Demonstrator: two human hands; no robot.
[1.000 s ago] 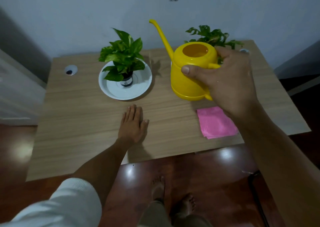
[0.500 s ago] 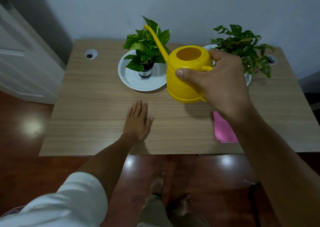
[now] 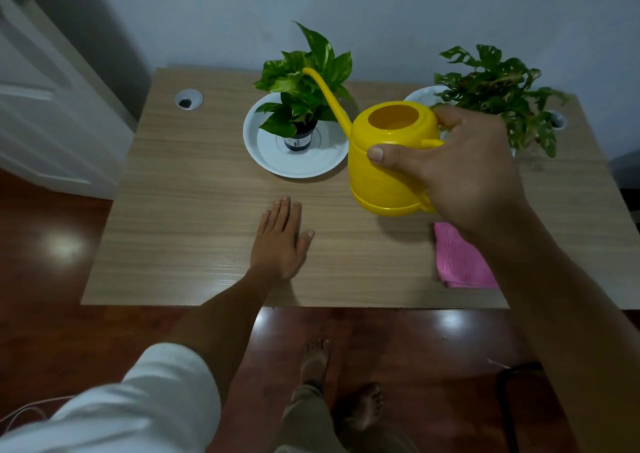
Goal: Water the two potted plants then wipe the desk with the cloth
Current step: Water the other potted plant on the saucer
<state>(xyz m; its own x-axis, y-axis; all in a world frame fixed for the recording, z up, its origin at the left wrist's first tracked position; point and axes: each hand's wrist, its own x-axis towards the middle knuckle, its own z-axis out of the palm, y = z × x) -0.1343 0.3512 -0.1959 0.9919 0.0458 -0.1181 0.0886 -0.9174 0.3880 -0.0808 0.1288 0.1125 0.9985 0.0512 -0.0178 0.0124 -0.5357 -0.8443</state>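
Note:
My right hand [image 3: 460, 172] grips the handle of a yellow watering can [image 3: 384, 172], held above the wooden desk [image 3: 194, 217]. Its long spout reaches up and left over the leaves of the left potted plant [image 3: 304, 82], which stands in a white dish [image 3: 273, 154]. The right potted plant [image 3: 502, 92] sits behind my hand in another white dish [image 3: 420, 96], mostly hidden. A folded pink cloth [image 3: 457, 258] lies near the front edge, partly under my right forearm. Flat on the desk, palm down, rests my left hand [image 3: 280, 241], holding nothing.
A round cable hole [image 3: 188, 99] is at the desk's back left, another [image 3: 557, 120] at the back right behind leaves. The desk stands against a pale wall. A white door is at the left. My bare feet [image 3: 343, 383] stand on dark red floor.
The can has shifted left relative to the desk, so its spout now lies over the left plant's leaves. The view swung right. My left hand stayed flat on the desk.

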